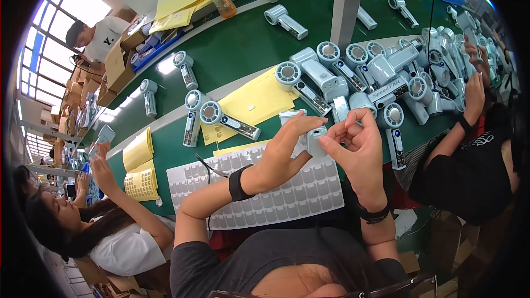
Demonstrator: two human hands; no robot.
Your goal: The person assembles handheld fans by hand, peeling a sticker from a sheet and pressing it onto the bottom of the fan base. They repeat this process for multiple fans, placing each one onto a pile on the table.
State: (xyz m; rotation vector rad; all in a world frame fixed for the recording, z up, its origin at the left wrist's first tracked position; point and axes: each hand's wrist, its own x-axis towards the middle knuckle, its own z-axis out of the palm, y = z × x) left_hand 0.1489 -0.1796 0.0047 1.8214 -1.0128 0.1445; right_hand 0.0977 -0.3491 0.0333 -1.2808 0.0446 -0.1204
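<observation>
My left hand (283,153) holds a pale blue-grey handheld fan (316,141) above the work table, its fingers behind the casing and the thumb in front. One end of the fan faces up; the rest is mostly hidden by the hand. Close on its right, my right hand (356,146) has bent fingers, with the thumb tip at the fan's edge. Whatever those fingers pinch, if anything, is too small to make out. Below both hands lies a white sheet of grey label-shaped stickers (276,201). A dark cable (208,179) crosses its left part.
Many finished-looking handheld fans (386,72) are heaped at the right. Yellow paper (251,105) lies beyond my hands, with two fans (211,113) on its left. Spaced fans (286,22) sit on the green belt (237,44). A metal post (346,8) rises ahead. Co-workers sit on both sides.
</observation>
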